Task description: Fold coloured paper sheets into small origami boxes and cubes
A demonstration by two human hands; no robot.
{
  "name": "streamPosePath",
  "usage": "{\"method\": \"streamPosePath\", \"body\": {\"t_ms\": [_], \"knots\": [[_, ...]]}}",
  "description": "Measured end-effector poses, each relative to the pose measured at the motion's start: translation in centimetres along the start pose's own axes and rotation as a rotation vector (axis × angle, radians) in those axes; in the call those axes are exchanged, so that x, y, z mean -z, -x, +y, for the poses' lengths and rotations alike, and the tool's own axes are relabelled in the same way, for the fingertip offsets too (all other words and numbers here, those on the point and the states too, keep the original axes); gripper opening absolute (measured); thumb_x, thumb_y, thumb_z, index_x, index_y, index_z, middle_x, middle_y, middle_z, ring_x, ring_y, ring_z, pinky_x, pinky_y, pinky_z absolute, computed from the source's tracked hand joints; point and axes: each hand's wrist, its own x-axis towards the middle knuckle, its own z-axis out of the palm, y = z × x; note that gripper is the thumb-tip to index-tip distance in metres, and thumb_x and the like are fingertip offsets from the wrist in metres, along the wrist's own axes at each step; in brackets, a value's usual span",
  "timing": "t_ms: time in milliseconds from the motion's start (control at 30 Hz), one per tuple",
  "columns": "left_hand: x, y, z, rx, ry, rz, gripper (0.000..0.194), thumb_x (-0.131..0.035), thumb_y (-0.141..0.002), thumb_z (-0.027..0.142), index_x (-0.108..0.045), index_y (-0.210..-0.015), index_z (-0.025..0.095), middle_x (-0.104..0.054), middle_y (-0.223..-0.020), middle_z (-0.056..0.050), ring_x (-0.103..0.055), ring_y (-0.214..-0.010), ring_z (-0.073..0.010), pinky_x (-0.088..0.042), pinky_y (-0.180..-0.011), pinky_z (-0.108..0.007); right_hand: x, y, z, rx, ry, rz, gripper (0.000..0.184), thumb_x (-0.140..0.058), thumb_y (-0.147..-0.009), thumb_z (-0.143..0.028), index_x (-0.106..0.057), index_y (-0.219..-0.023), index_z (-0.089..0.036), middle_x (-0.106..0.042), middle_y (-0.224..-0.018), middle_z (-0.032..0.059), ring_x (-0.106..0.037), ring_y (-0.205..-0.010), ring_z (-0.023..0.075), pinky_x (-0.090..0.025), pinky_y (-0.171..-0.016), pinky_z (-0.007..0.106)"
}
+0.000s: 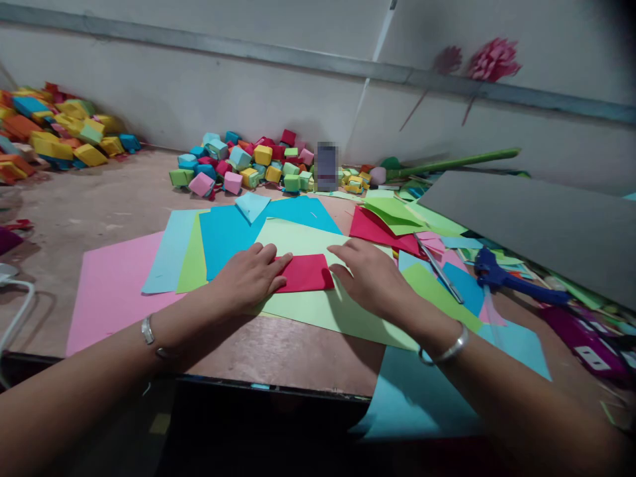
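Observation:
A small folded red paper lies on a pale green sheet near the front of the table. My left hand holds down its left end, thumb and forefinger on top and the other fingers curled. That end is hidden beneath the hand. Just beyond the paper's right edge is my right hand, open, its thumb and forefinger apart with nothing between them. Blue sheets and a pink sheet spread out on the left.
Small coloured paper boxes are piled along the wall, with another heap at far left. To the right are scissors, a blue glue gun and a purple power strip. A light blue sheet hangs over the front edge.

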Motion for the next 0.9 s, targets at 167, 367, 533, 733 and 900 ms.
{"method": "streamPosePath", "body": {"t_ms": [167, 367, 533, 733, 900], "knots": [[-1.0, 0.4, -0.1, 0.017, 0.028, 0.071, 0.054, -0.027, -0.098, 0.044, -0.039, -0.141, 0.013, -0.056, -0.107, -0.014, -0.047, -0.090, -0.0259, -0.038, -0.082, -0.037, -2.4, -4.8, 2.0, 0.037, -0.304, -0.112, 0.036, -0.067, -0.082, -0.024, -0.064, -0.117, -0.016, -0.067, -0.107, 0.0097, -0.059, -0.089, 0.0187, -0.041, -0.072, 0.026], [-1.3, 0.4, -0.4, 0.108, 0.137, 0.129, 0.053, -0.037, -0.095, 0.047, -0.041, -0.139, 0.017, -0.053, -0.115, -0.013, -0.047, -0.101, -0.0263, -0.038, -0.092, -0.037, -3.6, -5.2, 2.1, 0.021, -0.401, -0.121, 0.007, -0.071, -0.075, -0.016, -0.068, -0.081, -0.016, -0.067, -0.084, 0.0023, -0.056, -0.071, 0.0119, -0.039, -0.061, 0.021], [-0.4, -0.1, -1.0, 0.116, 0.227, 0.097, 0.053, -0.046, -0.090, 0.048, -0.049, -0.134, 0.019, -0.055, -0.123, -0.013, -0.047, -0.108, -0.0295, -0.037, -0.092, -0.040, -3.7, -4.9, 2.0, 0.024, -0.487, -0.105, 0.023, -0.069, -0.073, -0.011, -0.065, -0.095, -0.014, -0.065, -0.079, 0.0007, -0.054, -0.068, 0.0113, -0.038, -0.060, 0.021], [0.7, -1.9, -1.7, 0.232, 0.404, -0.005, 0.051, -0.062, -0.078, 0.047, -0.062, -0.122, 0.022, -0.065, -0.111, -0.011, -0.056, -0.097, -0.0272, -0.039, -0.072, -0.032, -4.0, -5.0, 1.9, 0.046, -0.569, -0.073, 0.009, -0.067, -0.070, -0.008, -0.066, -0.075, -0.015, -0.062, -0.076, 0.0013, -0.052, -0.069, 0.0122, -0.036, -0.061, 0.023], [1.3, -3.0, -1.8, 0.313, 0.502, -0.030, 0.028, -0.051, -0.085, 0.037, -0.074, -0.085, 0.020, -0.071, -0.083, -0.007, -0.059, -0.074, -0.0194, -0.034, -0.058, -0.028, -4.0, -4.6, 2.1, 0.021, -0.719, -0.041, 0.004, -0.062, -0.078, -0.016, -0.065, -0.076, -0.016, -0.064, -0.071, 0.0000, -0.056, -0.065, 0.0113, -0.040, -0.058, 0.021]]}}
